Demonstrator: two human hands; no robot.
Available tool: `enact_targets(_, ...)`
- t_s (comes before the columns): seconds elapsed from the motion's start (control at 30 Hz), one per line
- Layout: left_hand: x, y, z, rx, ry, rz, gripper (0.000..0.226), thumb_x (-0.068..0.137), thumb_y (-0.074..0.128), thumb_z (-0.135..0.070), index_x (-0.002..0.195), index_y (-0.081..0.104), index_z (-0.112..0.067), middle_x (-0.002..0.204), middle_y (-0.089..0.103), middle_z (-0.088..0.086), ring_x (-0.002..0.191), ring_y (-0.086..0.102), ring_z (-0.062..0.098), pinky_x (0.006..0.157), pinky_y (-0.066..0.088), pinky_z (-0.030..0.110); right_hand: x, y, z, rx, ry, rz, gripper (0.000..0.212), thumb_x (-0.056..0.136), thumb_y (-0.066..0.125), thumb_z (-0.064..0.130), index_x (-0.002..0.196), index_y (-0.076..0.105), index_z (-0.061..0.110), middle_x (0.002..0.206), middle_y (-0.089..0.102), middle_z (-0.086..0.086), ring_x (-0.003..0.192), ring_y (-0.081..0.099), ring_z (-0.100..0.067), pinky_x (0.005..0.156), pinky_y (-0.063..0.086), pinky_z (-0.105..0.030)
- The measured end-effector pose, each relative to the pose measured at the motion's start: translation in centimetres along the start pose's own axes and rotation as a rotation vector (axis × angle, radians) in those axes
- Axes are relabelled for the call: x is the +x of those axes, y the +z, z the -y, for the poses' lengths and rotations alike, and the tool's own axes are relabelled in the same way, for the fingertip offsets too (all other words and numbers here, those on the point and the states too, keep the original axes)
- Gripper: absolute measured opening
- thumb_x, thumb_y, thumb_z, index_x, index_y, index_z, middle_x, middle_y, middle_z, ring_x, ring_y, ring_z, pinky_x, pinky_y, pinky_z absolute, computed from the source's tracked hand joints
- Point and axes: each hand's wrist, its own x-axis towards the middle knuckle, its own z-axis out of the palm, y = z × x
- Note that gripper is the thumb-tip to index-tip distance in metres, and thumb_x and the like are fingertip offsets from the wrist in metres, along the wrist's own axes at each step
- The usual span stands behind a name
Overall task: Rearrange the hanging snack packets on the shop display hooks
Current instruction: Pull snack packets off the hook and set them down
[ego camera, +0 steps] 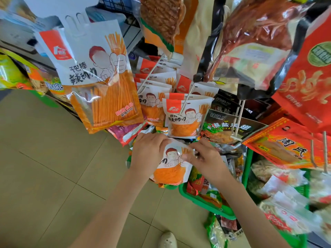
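Head view: the small snack packet (172,163) is held low in front of the rack, just below the matching packet (184,122) hanging at the front end of a white hook (187,100). The left hand (148,152) curls over the packet's top left edge, and the right hand (206,159) pinches its right edge between thumb and fingers. To do this well, keep the top edge taut, find the hang hole, line it up with the hook's tip and slide it on, printed face outward, clear of the green basket (206,204).

Snack packet (170,173) between left hand (148,151), right hand (206,159)
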Motion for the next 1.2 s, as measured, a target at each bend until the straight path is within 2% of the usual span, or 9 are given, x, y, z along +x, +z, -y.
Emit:
enact_targets(0.07, 0.9, 0.7, -0.6, -0.052, -0.057, 0.026, 0.031, 0.085, 0.051, -0.037, 0.071, 0.066, -0.014, 0.057, 0.062, -0.003, 0.053, 0.057, 0.019, 0.066, 0.033, 0.028, 0.2, 0.0, -1.1, -0.103, -0.003, -0.064, 0.03, 0.08, 0.065, 0.035, 0.084, 0.063, 0.006, 0.077, 0.04, 0.014, 0.074, 0.048, 0.009, 0.062, 0.034, -0.006)
enact_targets(0.17, 2.3, 1.8, -1.0, -0.16, -0.122, 0.08, 0.036, 0.083, 0.05, -0.046, 0.073, 0.067, -0.016, 0.062, 0.065, -0.005, 0.058, 0.058, 0.017, 0.073, 0.04, 0.032, 1.3, -0.3, -2.5, -0.179, 0.025, -0.17, 0.023, 0.088, 0.061, 0.016, 0.075, 0.062, -0.003, 0.072, 0.038, 0.011, 0.061, 0.044, -0.002, 0.058, 0.032, -0.008)
enact_targets(0.3, 4.5, 2.9, -1.1, -0.127, -0.146, 0.018, 0.036, 0.081, 0.051, -0.048, 0.073, 0.067, -0.017, 0.061, 0.063, -0.006, 0.06, 0.056, 0.018, 0.077, 0.032, 0.032, 3.3, -0.9, -2.6, -0.175, 0.039, -0.202, 0.03, 0.093, 0.054, 0.017, 0.064, 0.051, 0.009, 0.07, 0.037, 0.008, 0.056, 0.043, -0.009, 0.053, 0.031, -0.013)
enact_targets(0.47, 5.4, 3.4, -0.8, -0.054, -0.154, -0.096, 0.027, 0.08, 0.057, -0.044, 0.069, 0.067, -0.021, 0.061, 0.064, -0.008, 0.066, 0.058, 0.017, 0.079, 0.023, 0.03, 5.4, -1.0, -2.7, -0.173, 0.058, -0.197, 0.036, 0.096, 0.048, 0.023, 0.081, 0.059, -0.008, 0.085, 0.046, -0.007, 0.071, 0.053, -0.026, 0.059, 0.029, -0.022)
enact_targets(0.6, 5.6, 3.7, -0.7, -0.026, -0.204, -0.158, 0.018, 0.079, 0.064, -0.038, 0.071, 0.066, -0.023, 0.068, 0.065, -0.009, 0.074, 0.058, 0.016, 0.08, 0.021, 0.031, 6.0, -0.6, -2.5, -0.189, 0.017, -0.251, 0.037, 0.096, 0.049, 0.021, 0.067, 0.052, -0.003, 0.079, 0.045, -0.011, 0.062, 0.048, -0.027, 0.056, 0.029, -0.026)
enact_targets(0.77, 7.3, 4.8, -0.1, -0.027, -0.216, -0.167, 0.016, 0.078, 0.056, -0.037, 0.081, 0.069, -0.028, 0.091, 0.064, -0.006, 0.1, 0.047, 0.018, 0.082, 0.018, 0.032, 6.9, -0.1, -2.6, -0.151, 0.055, -0.34, 0.036, 0.097, 0.047, 0.019, 0.063, 0.046, 0.007, 0.073, 0.04, -0.005, 0.056, 0.042, -0.023, 0.052, 0.023, -0.024)
enact_targets(0.97, 6.7, 6.0, 0.4, -0.08, -0.147, -0.088, 0.02, 0.081, 0.05, -0.033, 0.087, 0.066, -0.022, 0.099, 0.063, -0.001, 0.104, 0.039, 0.017, 0.082, 0.011, 0.027, 7.0, 0.2, -3.5, -0.186, 0.074, -0.38, 0.039, 0.096, 0.048, 0.017, 0.058, 0.044, 0.007, 0.07, 0.038, -0.002, 0.053, 0.038, -0.017, 0.047, 0.025, -0.02)
enact_targets(1.13, 6.5, 5.4, -0.2, 0.021, -0.215, -0.113, 0.038, 0.078, 0.05, -0.041, 0.106, 0.056, -0.016, 0.106, 0.057, 0.005, 0.106, 0.038, 0.02, 0.086, 0.023, 0.033, 7.6, 0.4, -3.8, -0.171, 0.112, -0.432, 0.039, 0.096, 0.048, 0.013, 0.058, 0.04, 0.008, 0.063, 0.031, 0.003, 0.048, 0.032, -0.009, 0.046, 0.026, -0.011)
enact_targets(1.2, 6.0, 5.3, -0.8, -0.021, -0.244, -0.126, 0.034, 0.08, 0.06, -0.036, 0.101, 0.052, -0.01, 0.099, 0.055, 0.009, 0.097, 0.044, 0.025, 0.081, 0.034, 0.037, 8.5, 0.3, -3.7, -0.193, 0.15, -0.431, 0.037, 0.096, 0.046, 0.015, 0.06, 0.042, 0.008, 0.064, 0.031, 0.004, 0.048, 0.032, -0.009, 0.044, 0.022, -0.014)
